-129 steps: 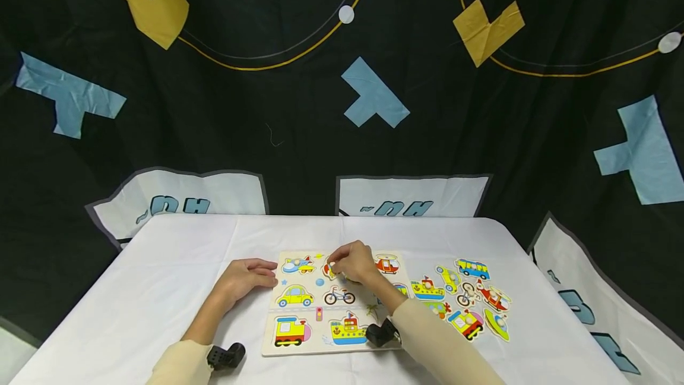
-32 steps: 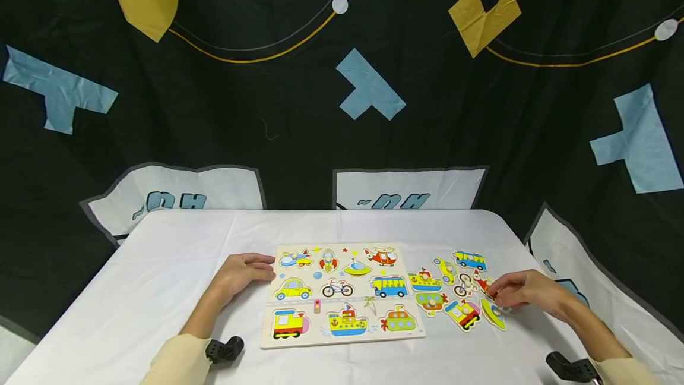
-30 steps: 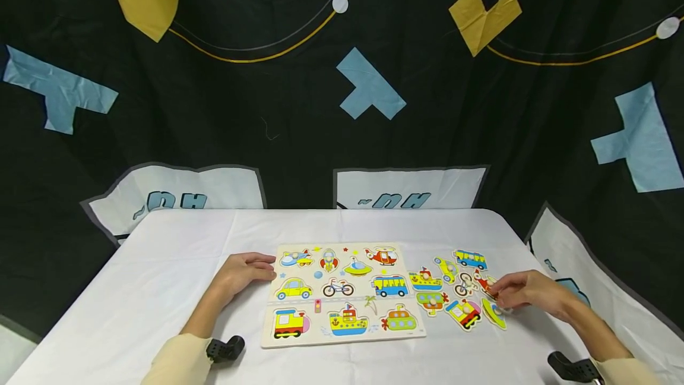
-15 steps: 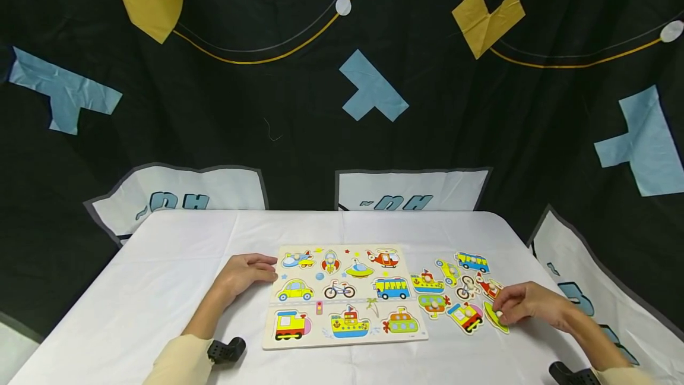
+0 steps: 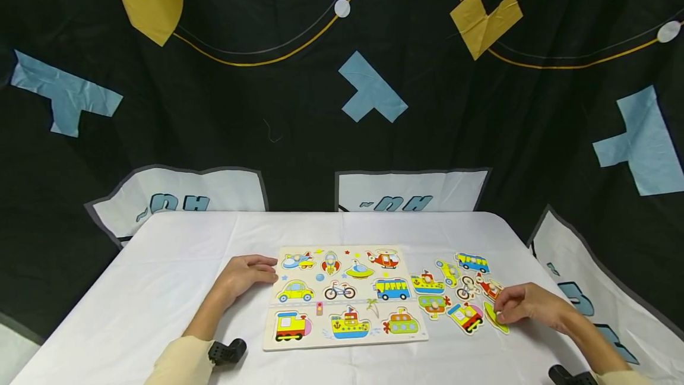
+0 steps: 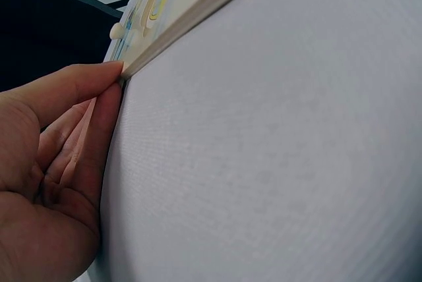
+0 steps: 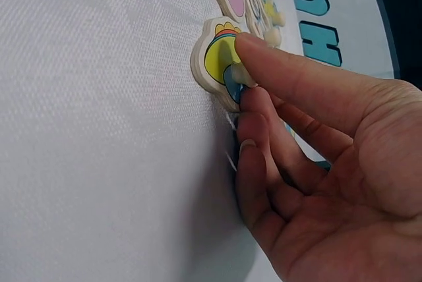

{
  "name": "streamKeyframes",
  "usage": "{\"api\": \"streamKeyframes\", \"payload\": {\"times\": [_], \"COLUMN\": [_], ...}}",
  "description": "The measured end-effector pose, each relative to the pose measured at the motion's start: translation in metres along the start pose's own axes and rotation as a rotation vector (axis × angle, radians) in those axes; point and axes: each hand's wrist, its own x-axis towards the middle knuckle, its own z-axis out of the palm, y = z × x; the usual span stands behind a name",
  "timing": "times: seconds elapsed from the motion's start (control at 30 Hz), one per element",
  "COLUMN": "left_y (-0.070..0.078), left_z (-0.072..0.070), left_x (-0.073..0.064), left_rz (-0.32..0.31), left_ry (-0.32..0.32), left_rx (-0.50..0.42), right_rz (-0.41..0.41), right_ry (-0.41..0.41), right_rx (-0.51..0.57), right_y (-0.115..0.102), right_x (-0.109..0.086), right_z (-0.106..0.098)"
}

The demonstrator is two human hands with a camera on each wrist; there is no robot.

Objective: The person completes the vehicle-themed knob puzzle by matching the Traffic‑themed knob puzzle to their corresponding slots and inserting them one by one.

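Fingers (image 7: 283, 71) of the right hand (image 5: 526, 303): thumb and fingertip nearly together, pinching the pale knob (image 7: 242, 74) of the saucer piece; the other fingers curl in beneath.
Saucer piece (image 5: 492, 320): at the near right of the loose pieces, its long side slanting; whether it lies flat or sits just off the cloth, I cannot tell.
Slip risk: the knob is small and rounded, so an off-centre pinch could let the piece tip or drop.
Snag risk: the train piece (image 5: 465, 316) lies just to its left and the helicopter piece (image 5: 488, 287) just beyond; a low sideways drag could knock either.
Other loose pieces: bicycle (image 5: 467, 288), submarine (image 5: 433, 305), ship (image 5: 427, 282), car (image 5: 447, 273) and bus (image 5: 472, 262), bunched so closely that one nudge could shift several.
Board (image 5: 322, 343): left of the bunch, with the plane (image 5: 297, 261) and rocket (image 5: 330, 263) looking seated.
Saucer picture (image 5: 359, 270): lies level on the board, unlike the slanted piece; set down at that slant, the piece would likely jam.
Left hand (image 5: 241, 275): fingers relaxed, tips touching the board's left edge; a careless push there could slide it.
Counter (image 5: 171, 254): white cloth, which might ruck under a dragged piece.
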Motion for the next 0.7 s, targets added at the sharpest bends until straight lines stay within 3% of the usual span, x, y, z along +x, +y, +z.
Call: {"api": "streamKeyframes", "payload": {"times": [0.27,0.43,0.57,0.7], "left_y": [-0.001,-0.002,0.000,0.003], "left_z": [0.002,0.002,0.001,0.001], "left_x": [-0.001,-0.001,-0.001,-0.002], "left_rz": [-0.006,-0.013,-0.004,-0.002], "left_ry": [-0.003,0.006,0.004,0.001], "left_rx": [-0.006,-0.002,0.001,0.007], "right_rz": [-0.010,-0.060,-0.054,-0.019], "right_ry": [0.007,-0.070,-0.127,-0.129], "right_rx": [-0.051,-0.027,-0.023,-0.055], "right_y": [-0.007,-0.011,-0.020,-0.031], "right_x": [-0.001,0.001,0.002,0.003], "right_z": [-0.002,-0.007,-0.013,-0.019]}}
